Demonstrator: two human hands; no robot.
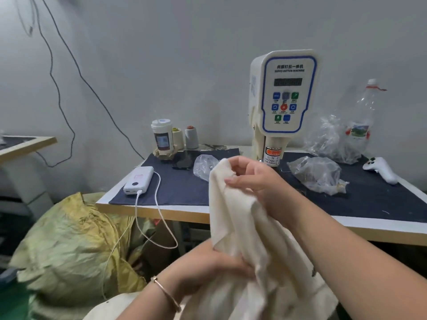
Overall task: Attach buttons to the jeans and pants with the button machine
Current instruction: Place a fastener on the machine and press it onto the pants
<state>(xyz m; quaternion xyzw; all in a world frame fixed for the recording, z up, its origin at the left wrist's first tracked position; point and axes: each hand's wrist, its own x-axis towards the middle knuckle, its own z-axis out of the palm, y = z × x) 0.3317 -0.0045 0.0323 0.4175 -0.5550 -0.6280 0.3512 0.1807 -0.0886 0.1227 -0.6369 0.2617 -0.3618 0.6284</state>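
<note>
Cream-coloured pants (240, 227) hang in front of the near edge of the tabletop (161, 210), held up in both hands. The right hand (251, 179) has its fingers curled over the top edge of the fabric, gripping a bunched fold just in front of the base of the button machine (283, 100). The left hand (212, 264), with a thin bracelet (167, 294) on its wrist, grips the cloth lower down, below the level of the tabletop's near edge, its fingers buried in the folds.

The button machine stands upright toward the back of the tabletop, its control panel facing the camera. A dark cloth mat (175, 188) covers most of the surface. A white power bank (138, 180) lies near the left edge, with a white cable (159, 218) trailing off the near edge. A lidded cup (161, 137) and two thread cones (184, 137) stand at the back left. A crumpled clear plastic bag (318, 174) lies to the right of the machine; a plastic bottle (362, 116) stands behind it, and a white controller (381, 169) sits close to the right edge. A yellowish sack (69, 245) sits on the floor off the left edge.
</note>
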